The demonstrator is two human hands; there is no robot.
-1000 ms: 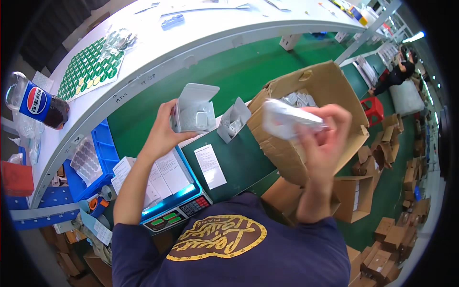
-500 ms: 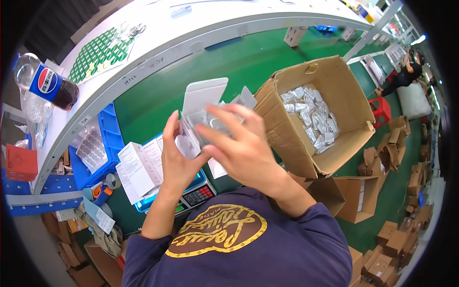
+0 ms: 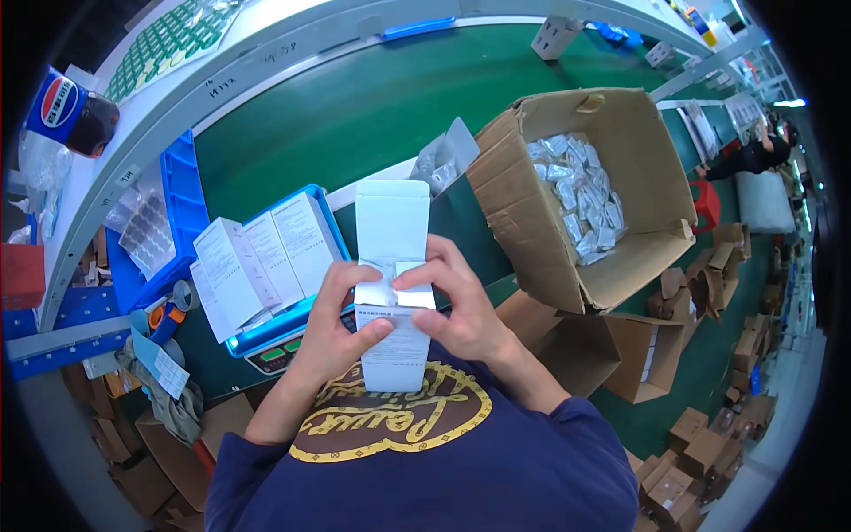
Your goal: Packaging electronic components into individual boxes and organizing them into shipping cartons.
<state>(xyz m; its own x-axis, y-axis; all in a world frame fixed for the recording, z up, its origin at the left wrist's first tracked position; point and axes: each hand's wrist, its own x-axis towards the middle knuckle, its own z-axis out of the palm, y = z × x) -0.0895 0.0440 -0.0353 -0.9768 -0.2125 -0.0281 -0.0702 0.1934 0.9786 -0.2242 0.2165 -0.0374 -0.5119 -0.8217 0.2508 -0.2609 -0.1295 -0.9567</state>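
Between my hands stands a white paper box (image 3: 392, 350), its tall top flap raised and its small side flaps folded inward. My left hand (image 3: 341, 310) grips the box's left side, fingers on the left side flap and thumb on the front. From the right, my right hand (image 3: 456, 306) holds it the same way, fingers on the right flap and thumb on the front. What lies inside the box is mostly hidden by the flaps. Left of my hands, several closed white boxes (image 3: 297, 244) lie on a blue-framed scale (image 3: 332, 213).
Right stands a large open carton (image 3: 501, 208) with several clear-wrapped pieces (image 3: 581, 199). Another open white box (image 3: 456, 146) sits beyond my hands on the green surface. A blue crate (image 3: 182, 213), tape rolls (image 3: 164, 321) and a drink bottle (image 3: 71, 111) are at left. More cartons (image 3: 647, 355) stand lower right.
The box in my hands has come nearer my body and turned upright. My right hand has moved from over its opening to its right side, and the side flaps are now folded in.
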